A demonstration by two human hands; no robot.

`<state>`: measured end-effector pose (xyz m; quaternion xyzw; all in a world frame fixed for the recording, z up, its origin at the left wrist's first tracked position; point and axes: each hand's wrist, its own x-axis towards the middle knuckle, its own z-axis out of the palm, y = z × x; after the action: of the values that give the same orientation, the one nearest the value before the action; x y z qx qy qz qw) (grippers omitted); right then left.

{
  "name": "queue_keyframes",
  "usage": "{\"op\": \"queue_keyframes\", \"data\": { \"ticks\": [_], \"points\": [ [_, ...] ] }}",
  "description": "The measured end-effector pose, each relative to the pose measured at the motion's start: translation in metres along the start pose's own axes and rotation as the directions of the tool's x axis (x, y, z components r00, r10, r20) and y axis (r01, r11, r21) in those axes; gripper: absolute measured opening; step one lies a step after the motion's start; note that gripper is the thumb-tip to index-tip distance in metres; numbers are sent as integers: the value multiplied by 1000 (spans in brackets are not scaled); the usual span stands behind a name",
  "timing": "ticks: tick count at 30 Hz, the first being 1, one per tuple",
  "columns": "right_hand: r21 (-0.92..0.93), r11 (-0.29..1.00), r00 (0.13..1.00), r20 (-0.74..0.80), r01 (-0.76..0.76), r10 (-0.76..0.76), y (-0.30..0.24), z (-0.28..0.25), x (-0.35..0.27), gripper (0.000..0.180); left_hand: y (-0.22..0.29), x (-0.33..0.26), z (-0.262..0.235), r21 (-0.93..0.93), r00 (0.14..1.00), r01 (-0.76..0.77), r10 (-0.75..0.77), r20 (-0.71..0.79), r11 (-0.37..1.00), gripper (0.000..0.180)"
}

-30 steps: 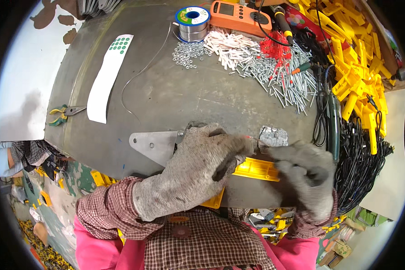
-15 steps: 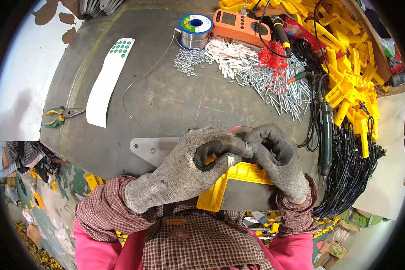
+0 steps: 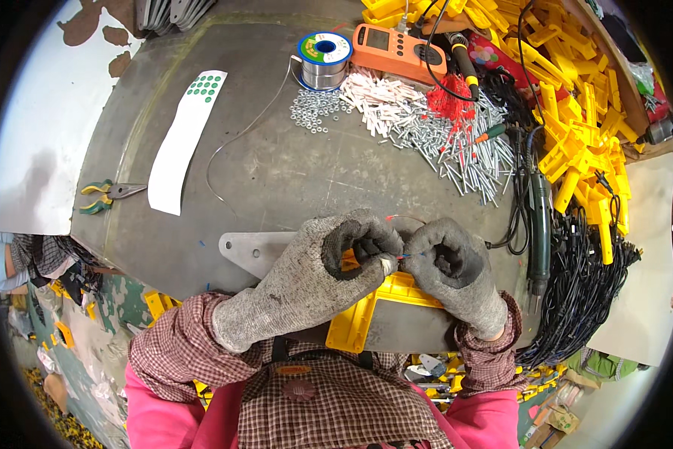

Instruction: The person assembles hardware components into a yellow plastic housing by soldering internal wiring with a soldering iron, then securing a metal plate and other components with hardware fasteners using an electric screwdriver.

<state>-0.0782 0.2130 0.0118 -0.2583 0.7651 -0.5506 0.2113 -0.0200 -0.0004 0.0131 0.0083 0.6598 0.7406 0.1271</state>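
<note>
Both hands wear grey knitted gloves and meet above a yellow plastic frame (image 3: 350, 327) at the table's near edge. Between their fingertips runs a short thin wire (image 3: 404, 257) with red and blue on it. My left hand (image 3: 314, 273) is closed in a pinch at the wire's left end. From the other side, my right hand (image 3: 460, 273) pinches it, thumb and forefinger forming a ring. A second thin lead with a red tip (image 3: 391, 218) shows just behind the fingers. Under my left hand lies a flat grey metal plate (image 3: 250, 251) with holes.
Behind lie a solder spool (image 3: 324, 63), nuts (image 3: 314, 110), a heap of screws (image 3: 471, 161) and an orange meter (image 3: 396, 49). Pliers (image 3: 108, 194) and a sticker strip (image 3: 179, 150) are left. A power screwdriver (image 3: 539, 232), black cables (image 3: 583, 288) and yellow parts (image 3: 576, 150) fill the right.
My fingertips have drawn slightly apart, and the red-and-blue wire now shows between them. My right hand has tilted and shifted a little left and down. The head view has shifted slightly.
</note>
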Motion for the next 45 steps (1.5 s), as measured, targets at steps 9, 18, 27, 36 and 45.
{"op": "queue_keyframes", "data": {
  "ticks": [9,18,27,36,45],
  "points": [
    [-77,997,998,-58,4,-9,-16,6,-1,12,-7,-1,1,102,996,-80,83,-22,991,18],
    [-148,988,999,-7,35,-36,-14,10,0,14,-2,-3,-5,553,874,-474,444,199,685,31],
    [54,999,999,-45,6,-4,-5,15,-1,14,3,-4,-5,665,931,-327,348,107,671,27],
    [-438,868,958,-52,232,-282,-18,20,-7,11,0,-1,2,38,1000,-6,7,-25,999,26],
    [-461,870,915,-251,174,-316,-21,33,-9,23,-25,3,17,483,870,-365,477,-129,796,40]
  ]
}}
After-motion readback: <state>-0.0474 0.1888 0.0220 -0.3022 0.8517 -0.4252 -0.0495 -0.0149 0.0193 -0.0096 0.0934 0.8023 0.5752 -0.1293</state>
